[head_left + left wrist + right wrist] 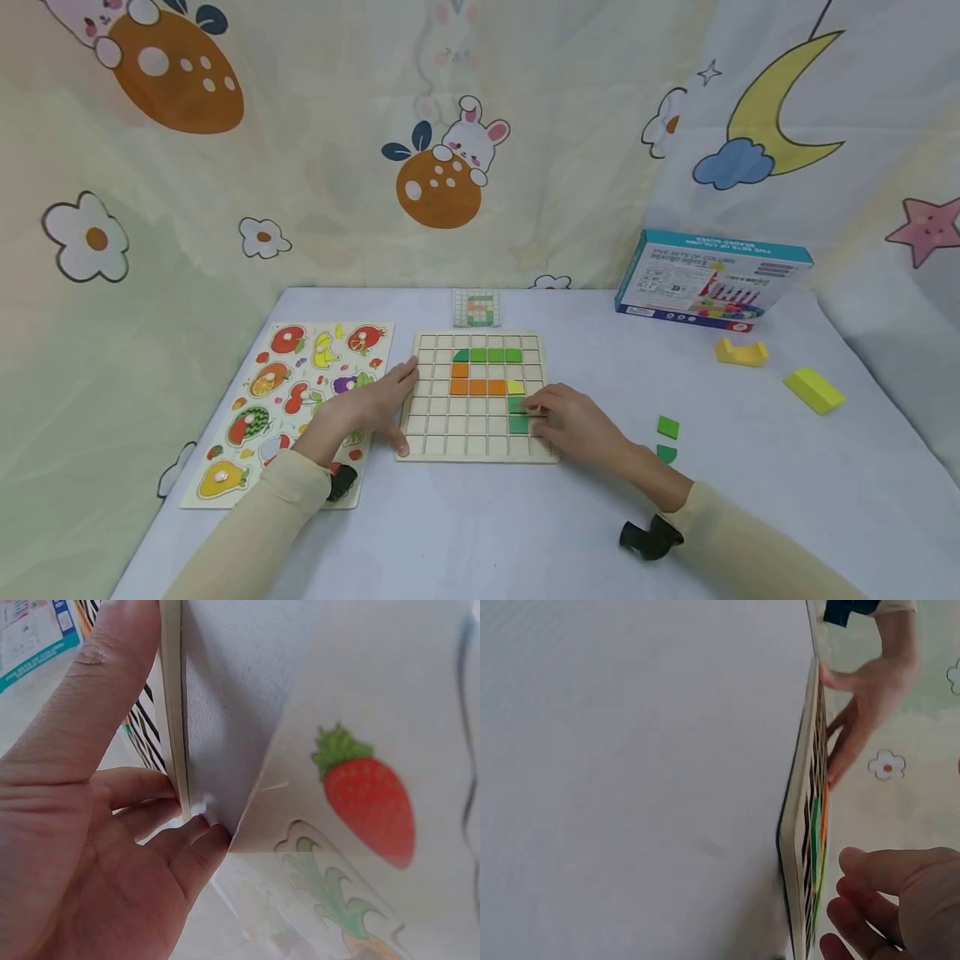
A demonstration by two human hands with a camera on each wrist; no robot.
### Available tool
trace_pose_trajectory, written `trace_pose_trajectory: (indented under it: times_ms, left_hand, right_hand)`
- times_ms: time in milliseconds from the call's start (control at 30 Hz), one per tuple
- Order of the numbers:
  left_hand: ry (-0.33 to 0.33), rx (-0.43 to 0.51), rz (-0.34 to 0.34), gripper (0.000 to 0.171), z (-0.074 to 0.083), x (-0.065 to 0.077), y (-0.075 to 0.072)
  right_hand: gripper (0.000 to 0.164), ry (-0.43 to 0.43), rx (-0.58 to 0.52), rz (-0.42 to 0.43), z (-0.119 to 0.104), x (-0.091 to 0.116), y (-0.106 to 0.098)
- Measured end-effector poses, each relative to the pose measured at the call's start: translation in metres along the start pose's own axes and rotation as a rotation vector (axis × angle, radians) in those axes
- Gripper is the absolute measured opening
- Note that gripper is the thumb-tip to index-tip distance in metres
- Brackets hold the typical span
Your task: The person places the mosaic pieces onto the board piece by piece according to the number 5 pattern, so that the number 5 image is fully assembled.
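Note:
A wooden grid board (442, 446) lies flat on the table, with green, orange and yellow tiles in its cells. My left hand (375, 407) rests against the board's left edge, thumb near the lower left corner; the left wrist view shows the thumb (105, 682) stretched along that edge. Over the board's right side is my right hand (581, 425), fingertips at a green tile (516, 405) below the yellow tile (515, 387). Another green tile (518, 425) sits just under it. In the right wrist view, no piece shows between the right fingers (877, 870).
Left of the board lies a fruit puzzle board (255, 329), partly under the left arm. A small pattern card (476, 308) lies behind the grid. To the right are two loose green tiles (668, 427), a yellow arch block (741, 352), a yellow-green block (815, 391) and a box (705, 279).

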State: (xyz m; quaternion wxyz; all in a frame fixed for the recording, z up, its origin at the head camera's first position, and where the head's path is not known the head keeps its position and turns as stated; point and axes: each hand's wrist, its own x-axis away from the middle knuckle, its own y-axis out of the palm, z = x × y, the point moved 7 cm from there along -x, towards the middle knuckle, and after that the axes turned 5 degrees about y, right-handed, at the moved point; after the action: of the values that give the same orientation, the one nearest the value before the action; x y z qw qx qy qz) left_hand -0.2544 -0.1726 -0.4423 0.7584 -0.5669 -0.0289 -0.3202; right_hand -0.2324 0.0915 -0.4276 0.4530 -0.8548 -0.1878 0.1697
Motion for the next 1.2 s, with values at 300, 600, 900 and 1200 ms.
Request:
trace_pose_trajectory:
  times_ms: [300, 600, 900, 1200]
  left_hand:
    - [-0.005, -0.008, -0.003, 0.122, 0.0, 0.0, 0.0]
    - [0.001, -0.002, 0.002, 0.122, 0.001, 0.001, -0.001]
    - [0.015, 0.009, 0.006, 0.122, 0.002, 0.001, 0.0]
    - [-0.001, 0.008, 0.01, 0.122, 0.0, 0.001, -0.001]
  right_hand:
    - [0.033, 0.104, -0.003, -0.08, 0.055, 0.028, -0.045]
    - [0.039, 0.065, 0.01, -0.13, 0.069, 0.061, -0.043]
    - [0.034, 0.033, 0.116, -0.096, 0.054, 0.065, -0.028]
    - [0.036, -0.106, 0.05, -0.128, 0.011, 0.04, -0.021]
